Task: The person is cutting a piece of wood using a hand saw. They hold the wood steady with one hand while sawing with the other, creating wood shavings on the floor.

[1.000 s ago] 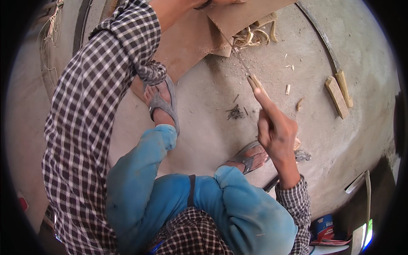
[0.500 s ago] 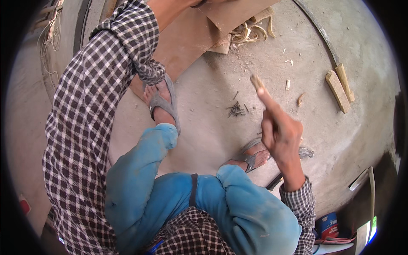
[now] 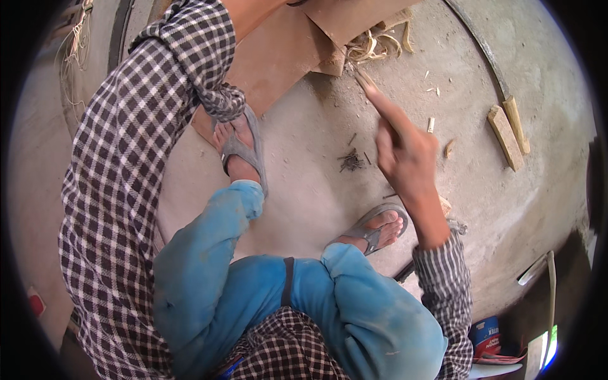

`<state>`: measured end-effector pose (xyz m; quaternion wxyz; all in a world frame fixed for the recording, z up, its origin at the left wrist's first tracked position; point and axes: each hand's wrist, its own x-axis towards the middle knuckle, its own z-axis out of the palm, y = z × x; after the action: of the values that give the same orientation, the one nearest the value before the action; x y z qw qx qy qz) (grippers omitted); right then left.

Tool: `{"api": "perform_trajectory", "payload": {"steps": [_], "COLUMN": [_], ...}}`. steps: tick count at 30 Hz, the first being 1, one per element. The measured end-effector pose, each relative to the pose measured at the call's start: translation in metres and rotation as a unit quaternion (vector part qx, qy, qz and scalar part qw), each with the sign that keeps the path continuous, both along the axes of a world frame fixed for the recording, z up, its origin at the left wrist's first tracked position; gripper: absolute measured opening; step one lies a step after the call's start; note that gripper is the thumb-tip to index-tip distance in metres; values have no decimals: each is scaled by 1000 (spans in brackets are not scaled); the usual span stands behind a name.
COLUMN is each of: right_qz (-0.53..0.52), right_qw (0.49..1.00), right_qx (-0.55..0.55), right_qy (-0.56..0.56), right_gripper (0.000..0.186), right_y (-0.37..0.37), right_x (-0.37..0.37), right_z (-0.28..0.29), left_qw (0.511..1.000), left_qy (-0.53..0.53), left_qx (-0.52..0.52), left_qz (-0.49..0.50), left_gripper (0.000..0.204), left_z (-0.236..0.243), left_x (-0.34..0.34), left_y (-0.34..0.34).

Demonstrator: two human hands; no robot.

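Observation:
My right hand [image 3: 408, 152] is closed around a slim, pale wooden handle-like piece [image 3: 365, 80], with the index finger stretched along it. The far end of that piece is blurred, so its kind cannot be made out; it lies close to the corner of a brown board [image 3: 285, 73]. My left forearm [image 3: 252, 16], in a rolled checked sleeve, reaches over the board and out past the top edge, where the left hand is hidden. A small pile of dark nails [image 3: 351, 161] lies on the floor between my feet.
Curled wood shavings [image 3: 373, 45] lie beside the board. On the right are a wooden block [image 3: 503, 136] and a long curved blade with a wooden handle [image 3: 518, 126]. A blue and red can [image 3: 486, 335] stands at lower right. My sandalled feet flank the nails.
My right hand has moved up and left, bringing the wooden piece to the board's corner. The right sandal shows more fully. My left arm has barely moved.

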<state>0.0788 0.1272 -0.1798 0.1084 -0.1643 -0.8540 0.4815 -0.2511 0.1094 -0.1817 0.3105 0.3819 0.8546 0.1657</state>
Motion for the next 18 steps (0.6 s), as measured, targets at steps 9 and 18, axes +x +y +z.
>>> {"api": "perform_trajectory", "payload": {"steps": [9,18], "right_qz": [-3,-21], "right_qw": [1000,997], "right_qx": [-18,-29], "right_qy": [18,64], "right_gripper": [54,46], "right_y": [11,12], "right_x": [45,-27], "right_z": [12,-16], "left_qw": [997,997], "left_qy": [68,9], "left_qx": [16,77], "left_qz": [-10,-19], "left_gripper": [79,73], "left_z": [-19,-32], "left_x": [-16,-14], "left_y": [-10,6]}}
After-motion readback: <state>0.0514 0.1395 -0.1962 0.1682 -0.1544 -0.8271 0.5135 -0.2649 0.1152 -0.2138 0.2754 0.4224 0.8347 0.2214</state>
